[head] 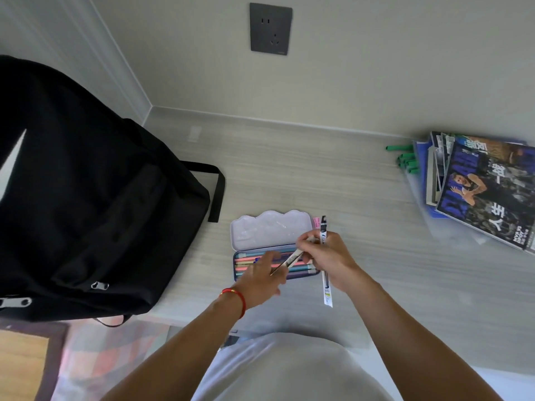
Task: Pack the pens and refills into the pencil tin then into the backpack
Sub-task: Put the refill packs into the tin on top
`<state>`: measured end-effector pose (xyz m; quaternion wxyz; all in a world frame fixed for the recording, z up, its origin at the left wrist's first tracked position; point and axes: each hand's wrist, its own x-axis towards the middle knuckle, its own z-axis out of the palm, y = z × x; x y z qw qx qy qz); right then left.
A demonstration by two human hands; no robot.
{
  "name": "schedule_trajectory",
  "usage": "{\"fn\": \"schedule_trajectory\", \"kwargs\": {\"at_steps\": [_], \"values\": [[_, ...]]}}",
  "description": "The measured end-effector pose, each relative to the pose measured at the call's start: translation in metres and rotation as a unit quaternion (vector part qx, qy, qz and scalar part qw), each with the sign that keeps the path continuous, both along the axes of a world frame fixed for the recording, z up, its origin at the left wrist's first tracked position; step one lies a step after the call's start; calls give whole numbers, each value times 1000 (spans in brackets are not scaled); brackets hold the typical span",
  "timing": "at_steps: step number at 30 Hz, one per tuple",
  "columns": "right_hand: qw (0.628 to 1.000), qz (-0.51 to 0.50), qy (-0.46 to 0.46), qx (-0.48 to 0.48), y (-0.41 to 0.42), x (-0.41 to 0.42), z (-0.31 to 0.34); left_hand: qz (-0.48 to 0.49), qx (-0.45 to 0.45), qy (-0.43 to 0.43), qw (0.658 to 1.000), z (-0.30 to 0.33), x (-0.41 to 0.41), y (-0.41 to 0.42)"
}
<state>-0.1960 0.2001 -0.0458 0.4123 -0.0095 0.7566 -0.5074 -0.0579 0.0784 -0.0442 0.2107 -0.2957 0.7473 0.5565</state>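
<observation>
Head view looks down on a pale wooden desk (362,204). Near the middle of it lies the pencil tin (275,247), open, with its lid (267,229) laid back toward the wall. Inside the tin many coloured pens (249,263) lie side by side along its length. The left hand (262,277), with a red string bracelet (236,298) on the wrist, is over the front part of the tin; its fingers are loosely spread and grip nothing I can see. The right hand (327,259) is over the right end of the tin, closed around wrapped refills: one long white refill (325,290) stands almost upright through the fist, and another refill (289,261) slants down from the fingertips toward the tin. Left of the tin stands the black backpack (86,183), close beside it. Far right of the tin lies a pile of magazines (486,192) with green sticks (405,162) next to it.
</observation>
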Motion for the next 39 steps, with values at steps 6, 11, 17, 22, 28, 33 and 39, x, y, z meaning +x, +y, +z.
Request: {"fn": "schedule_trajectory", "kwargs": {"at_steps": [6, 11, 17, 22, 28, 33, 39], "values": [[999, 27, -45, -1, 24, -15, -7, 6, -119, 71, 990, -13, 13, -24], [992, 84, 68, 68, 16, -9, -17, 20, -246, 149, 957, -28, 13, -32], [962, 163, 199, 90, 8, -8, -30, -29, -354, 181, 917, -40, 19, -26], [901, 261, 309, 159, 9, -9, -27, -54, -411, 176, 893, -42, 23, -27], [783, 319, 463, 264, 17, -8, -21, -66, -449, 188, 871, -39, 25, -28], [781, 352, 456, 244, 8, 2, -17, -108, -467, 210, 852, -42, 21, -26], [915, 161, 347, 127, 2, -14, 12, -64, -418, 225, 878, -28, 14, -23]]}}
